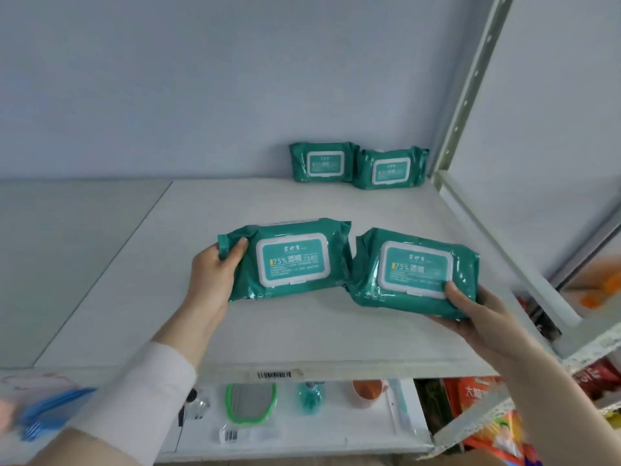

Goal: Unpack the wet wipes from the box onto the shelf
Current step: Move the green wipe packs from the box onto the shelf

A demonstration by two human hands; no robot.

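Your left hand (210, 275) clamps one teal plastic wet-wipe pack (289, 258) by its end, your right hand (477, 312) another (415, 272), two more packs (358, 164) standing beyond them on the white shelf (302, 338).

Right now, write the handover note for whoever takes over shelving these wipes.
Left hand: grips the left end of one pack.
Right hand: holds a second pack from beneath, thumb on top.
Both packs are over the shelf, not yet released.
Done: two packs stand at the back, against the wall.
Left: set these two down. The box is out of view, so the remaining count is unknown.
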